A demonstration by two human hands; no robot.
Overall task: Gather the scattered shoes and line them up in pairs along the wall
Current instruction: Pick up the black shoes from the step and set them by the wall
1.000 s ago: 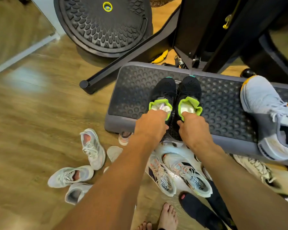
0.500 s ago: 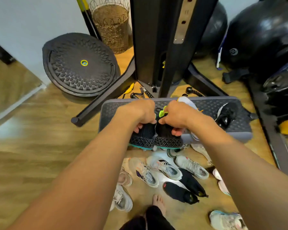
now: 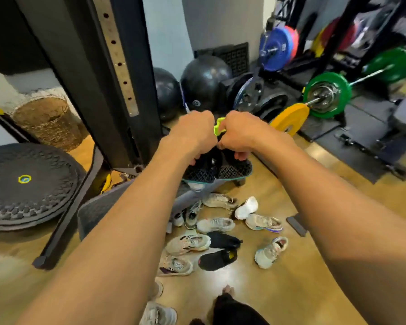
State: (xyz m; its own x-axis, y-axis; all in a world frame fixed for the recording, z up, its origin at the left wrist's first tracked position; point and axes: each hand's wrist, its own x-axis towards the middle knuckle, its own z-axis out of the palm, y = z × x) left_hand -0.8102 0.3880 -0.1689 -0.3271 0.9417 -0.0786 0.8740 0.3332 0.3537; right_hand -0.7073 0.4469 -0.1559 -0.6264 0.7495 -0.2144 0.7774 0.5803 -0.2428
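In the middle of the frame both fists are raised. The left hand point(image 3: 192, 134) is curled round the left black shoe point(image 3: 201, 171) and the right hand point(image 3: 240, 134) round the right black shoe point(image 3: 235, 169). The shoes are side by side, lattice soles facing us, with a lime collar point(image 3: 218, 127) poking up between the knuckles. Below, loose shoes point(image 3: 215, 225), pale and black, lie strewn on the wooden floor point(image 3: 291, 289) beside a grey step point(image 3: 92, 209).

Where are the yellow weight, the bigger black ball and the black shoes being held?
yellow weight point(image 3: 290, 118): head view, its flat face.
bigger black ball point(image 3: 204, 82): head view, its rounded front.
black shoes point(image 3: 234, 170): head view, sole of the right one.
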